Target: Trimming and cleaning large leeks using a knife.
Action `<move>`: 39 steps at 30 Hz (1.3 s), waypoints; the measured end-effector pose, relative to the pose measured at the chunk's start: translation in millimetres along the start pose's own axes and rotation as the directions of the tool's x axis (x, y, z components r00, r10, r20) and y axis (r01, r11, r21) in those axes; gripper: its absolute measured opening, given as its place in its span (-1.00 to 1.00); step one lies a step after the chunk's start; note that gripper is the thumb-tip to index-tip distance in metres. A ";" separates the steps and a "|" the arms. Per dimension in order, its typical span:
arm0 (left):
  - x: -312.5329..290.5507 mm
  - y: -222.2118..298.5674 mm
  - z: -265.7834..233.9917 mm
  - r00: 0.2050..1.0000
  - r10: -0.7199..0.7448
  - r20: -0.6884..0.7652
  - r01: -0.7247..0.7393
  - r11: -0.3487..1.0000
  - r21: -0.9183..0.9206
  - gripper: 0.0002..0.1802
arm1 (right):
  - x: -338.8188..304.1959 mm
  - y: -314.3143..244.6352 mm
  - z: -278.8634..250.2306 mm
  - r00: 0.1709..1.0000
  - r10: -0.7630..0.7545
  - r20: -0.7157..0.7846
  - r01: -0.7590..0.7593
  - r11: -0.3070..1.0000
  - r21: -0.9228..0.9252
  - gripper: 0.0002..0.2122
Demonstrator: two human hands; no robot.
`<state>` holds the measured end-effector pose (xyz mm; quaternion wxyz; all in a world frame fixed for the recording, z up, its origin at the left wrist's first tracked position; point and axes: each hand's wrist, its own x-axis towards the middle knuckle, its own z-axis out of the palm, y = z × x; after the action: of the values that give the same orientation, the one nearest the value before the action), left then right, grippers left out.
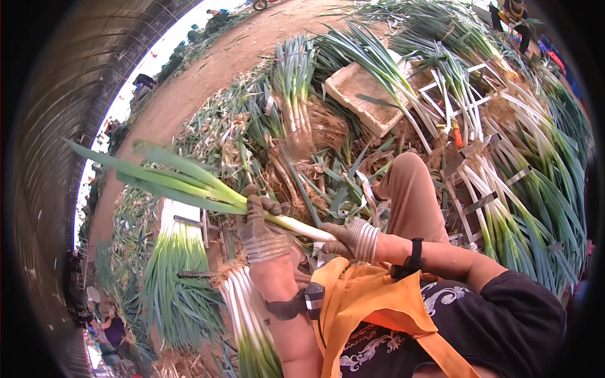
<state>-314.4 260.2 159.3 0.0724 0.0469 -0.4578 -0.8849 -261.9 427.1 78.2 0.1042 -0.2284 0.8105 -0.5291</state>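
Note:
A leek lies across in front of me, its green leaves reaching to the left and its white shaft to the right. My left hand, in a dirty knit glove, is wrapped round the leek where green turns to white. At the white root end my right hand, gloved too, has its fingers closed round the shaft; the tip is partly hidden. Below my left hand lies a bundle of white-stemmed leeks with roots. To its left, a trimmed leek bundle rests by metal bars.
Untrimmed leeks with roots lie ahead, near a dirty white foam box. More leek bundles sit in metal frames on the right, by an orange-handled tool. My bent knee stands ahead. Another person is far right.

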 end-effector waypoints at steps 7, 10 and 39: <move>-10.3 -4.1 10.4 0.999 0.048 -0.019 -0.047 0.999 0.025 -0.67 | -2.5 15.0 1.3 0.992 0.121 0.019 -0.117 0.886 0.448 -0.70; -5.1 -3.5 1.6 0.995 0.050 0.085 -0.048 0.999 -0.022 -0.64 | -4.4 11.6 -2.4 1.000 0.008 -0.026 0.004 0.911 0.413 -0.73; -1.6 -6.6 -16.0 0.884 0.057 0.464 0.058 0.971 -0.230 -0.47 | 36.6 6.3 -18.6 0.956 0.178 0.235 -0.194 0.980 0.048 -0.74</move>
<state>-310.9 251.4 144.8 -0.0352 -0.1768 -0.3526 -0.9183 -303.2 426.7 83.0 0.2545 -0.2070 0.7918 -0.5153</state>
